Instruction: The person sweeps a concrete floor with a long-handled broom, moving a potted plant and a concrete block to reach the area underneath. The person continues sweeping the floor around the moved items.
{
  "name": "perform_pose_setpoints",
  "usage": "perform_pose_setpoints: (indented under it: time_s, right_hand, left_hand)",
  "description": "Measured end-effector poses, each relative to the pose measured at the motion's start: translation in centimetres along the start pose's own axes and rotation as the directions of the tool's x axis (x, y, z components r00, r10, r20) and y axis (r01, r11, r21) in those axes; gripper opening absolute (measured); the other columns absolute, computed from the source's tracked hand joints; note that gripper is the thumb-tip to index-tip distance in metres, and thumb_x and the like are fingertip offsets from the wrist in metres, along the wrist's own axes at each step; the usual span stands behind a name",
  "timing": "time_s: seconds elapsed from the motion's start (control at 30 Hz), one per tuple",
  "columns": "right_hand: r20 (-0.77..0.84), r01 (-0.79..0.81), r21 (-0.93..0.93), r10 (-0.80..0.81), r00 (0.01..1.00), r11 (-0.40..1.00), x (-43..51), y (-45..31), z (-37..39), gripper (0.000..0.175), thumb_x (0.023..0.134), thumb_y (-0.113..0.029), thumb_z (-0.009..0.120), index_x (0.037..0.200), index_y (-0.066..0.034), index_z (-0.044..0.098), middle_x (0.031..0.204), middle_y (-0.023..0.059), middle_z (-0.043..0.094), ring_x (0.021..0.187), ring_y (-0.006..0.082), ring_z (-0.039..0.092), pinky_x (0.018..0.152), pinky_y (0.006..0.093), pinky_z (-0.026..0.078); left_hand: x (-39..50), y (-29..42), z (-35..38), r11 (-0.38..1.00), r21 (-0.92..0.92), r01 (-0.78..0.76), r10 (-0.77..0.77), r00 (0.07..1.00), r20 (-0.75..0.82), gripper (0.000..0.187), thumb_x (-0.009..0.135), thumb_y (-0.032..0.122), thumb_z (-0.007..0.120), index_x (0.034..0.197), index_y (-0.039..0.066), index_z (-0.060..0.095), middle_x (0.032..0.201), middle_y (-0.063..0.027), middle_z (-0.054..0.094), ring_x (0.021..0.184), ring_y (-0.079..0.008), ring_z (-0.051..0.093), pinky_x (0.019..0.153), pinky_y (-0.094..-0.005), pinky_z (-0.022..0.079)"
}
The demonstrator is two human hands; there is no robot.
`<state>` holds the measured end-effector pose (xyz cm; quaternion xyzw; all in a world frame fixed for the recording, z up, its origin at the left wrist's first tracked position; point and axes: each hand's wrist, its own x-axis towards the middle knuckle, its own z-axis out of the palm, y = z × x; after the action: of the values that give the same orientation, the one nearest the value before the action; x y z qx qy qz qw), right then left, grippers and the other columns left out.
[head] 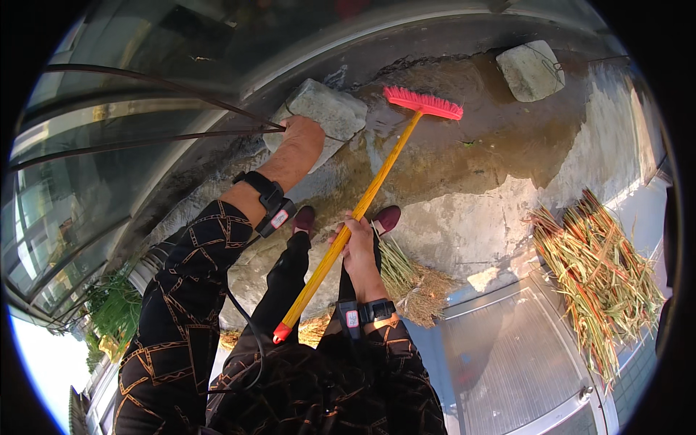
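Observation:
A push broom with pink bristles (421, 103) and a yellow handle (380, 174) reaches diagonally across the wet concrete. My right hand (360, 239) is closed around the lower handle, near my legs. Farther forward on the left, my left hand (304, 136) grips two dark cords (217, 133) where they come together. This hand is over a large grey stone (337, 111), which has a thin wire or cord around it. Its fingers are partly hidden. The broom head rests on the wet floor, to the right of that stone.
A second stone block (532, 70) with wire sits at the far right. Shallow brown water (489, 130) covers part of the concrete. Bundles of dry stalks (598, 283) lean at right, beside a translucent metal-framed door panel (516, 348). Clear sheeting (163, 49) curves along the left.

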<state>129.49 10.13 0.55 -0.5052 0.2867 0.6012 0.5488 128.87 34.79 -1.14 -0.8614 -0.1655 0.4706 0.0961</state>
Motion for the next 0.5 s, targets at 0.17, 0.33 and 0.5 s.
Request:
perform_pose_setpoints:
  time_s: [0.17,0.33,0.5]
  right_hand:
    - [-0.013,0.019,-0.016,-0.019,1.0,1.0,0.0,0.1,0.3,0.018,0.094,-0.018,0.053,0.109,-0.0091,0.05,0.072,0.0048,0.055,0.05,0.0213,0.059,0.043,0.0312,0.047]
    - [-0.032,0.038,-0.037,-0.039,0.999,0.999,0.1,0.4,0.4,0.018,0.094,-0.017,0.054,0.109,-0.0094,0.05,0.071,0.0048,0.055,0.049,0.0201,0.057,0.042,0.0308,0.046]
    - [-0.059,0.11,-0.051,-0.113,0.992,0.993,-1.0,1.0,1.1,0.019,0.095,-0.017,0.052,0.111,-0.0075,0.051,0.07,0.0045,0.053,0.05,0.0178,0.051,0.047,0.0311,0.046]
  left_hand:
    - [-5.5,-1.4,3.7,0.977,-0.211,0.028,-0.08,0.967,-0.242,0.016,0.079,0.012,0.061,0.092,0.007,0.069,0.08,-0.013,0.071,0.076,-0.0301,0.071,0.063,-0.0466,0.055]
    - [-9.8,-4.6,6.5,0.94,-0.336,0.062,-0.157,0.952,-0.263,0.013,0.082,0.012,0.058,0.089,0.006,0.067,0.079,-0.0148,0.07,0.074,-0.0316,0.07,0.065,-0.0422,0.055]
    - [-12.3,-5.7,8.6,0.943,-0.33,0.046,-0.142,0.952,-0.273,0.015,0.082,0.012,0.058,0.092,0.006,0.067,0.077,-0.0137,0.069,0.073,-0.0314,0.069,0.062,-0.0422,0.054]
